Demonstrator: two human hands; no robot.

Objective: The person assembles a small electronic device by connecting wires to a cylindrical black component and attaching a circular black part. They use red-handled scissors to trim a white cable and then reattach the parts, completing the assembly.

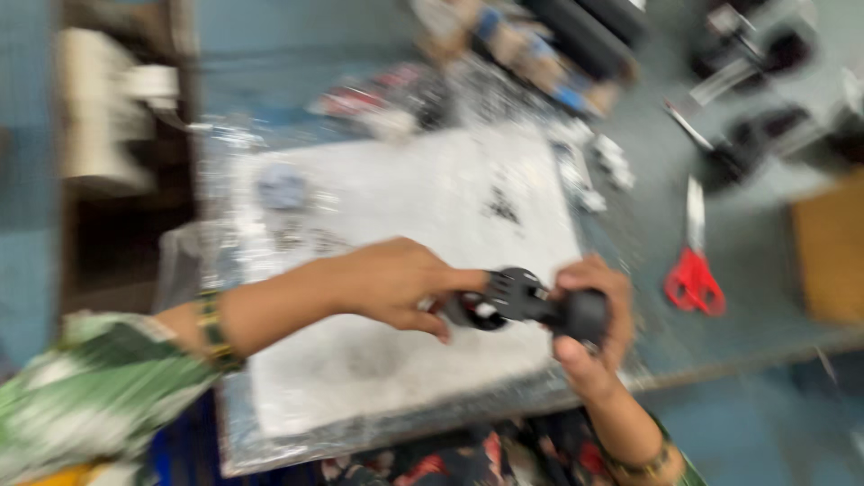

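Black plastic part [520, 301] held in mid-air above the near right edge of the white board [396, 216], between both hands. Left hand [391, 283] closed on the left end of the part, fingers pinched around the ring-shaped section. Right hand [594, 315] wrapped shut around the round, knob-like right end, thumb toward the near side. Exact seating of the two sections not readable because of motion blur. Step in hand, by judgement: joining or adjusting the two ends of the part by hand, one grip steadying and the other turning or pressing. Next move, by judgement, calls for a firm hold with the left hand, a straight line between both ends, and even force from the right hand. Red-handled scissors [693, 270] lying on the grey bench [747, 270] to the right, well apart from the hands. Small dark bits [502, 205] scattered on the far part of the board. Blurred tools and packets at the far edge of the bench, not identifiable.
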